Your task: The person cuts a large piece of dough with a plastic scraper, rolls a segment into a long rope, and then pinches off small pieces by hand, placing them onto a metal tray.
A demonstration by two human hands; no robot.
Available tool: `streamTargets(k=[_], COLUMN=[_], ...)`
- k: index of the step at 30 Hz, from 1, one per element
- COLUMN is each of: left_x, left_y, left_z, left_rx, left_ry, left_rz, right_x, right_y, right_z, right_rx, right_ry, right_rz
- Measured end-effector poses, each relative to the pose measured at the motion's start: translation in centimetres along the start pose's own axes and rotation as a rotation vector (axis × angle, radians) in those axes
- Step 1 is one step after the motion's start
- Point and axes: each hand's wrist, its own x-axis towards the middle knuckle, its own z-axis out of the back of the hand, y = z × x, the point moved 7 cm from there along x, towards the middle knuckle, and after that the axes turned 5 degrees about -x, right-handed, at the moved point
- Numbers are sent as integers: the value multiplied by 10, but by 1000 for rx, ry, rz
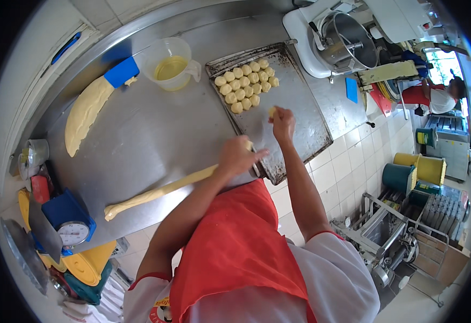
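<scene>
At two o'clock from the left hand (237, 157), the right hand (283, 125) pinches a dough piece (272, 111) over the tray (303, 116)!
And the left hand lies over the end of the dough rope (176, 186), which runs off toward eight o'clock; whether those fingers clamp, I cannot tell. A light pinch should serve best (soft dough likely dents easily), with each piece matched to the dough balls (244, 86) at the right hand's eleven o'clock.

This is a bakery kitchen: dough balls (246, 85) sit on a baking tray (300, 126) on a steel desk (154, 140) at upper centre, a large mixer (360, 46) stands at upper right, and a dial scale (74, 233) at lower left.
</scene>
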Motion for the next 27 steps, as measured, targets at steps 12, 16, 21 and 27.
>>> streamTargets(k=[12, 16, 21, 27], left_x=[16, 2, -13, -12], left_y=[87, 108, 121, 105], left_z=[8, 24, 4, 4], left_rx=[-53, -129, 8, 402], left_ry=[-49, -241, 38, 34], left_rz=[84, -104, 112, 80], right_x=[-62, -136, -148, -145], right_y=[61, 70, 91, 82], right_z=[-49, -100, -105, -96], right_rx=[-90, 82, -107, -477], right_ry=[348, 777, 538, 312], right_rz=[141, -122, 160, 170])
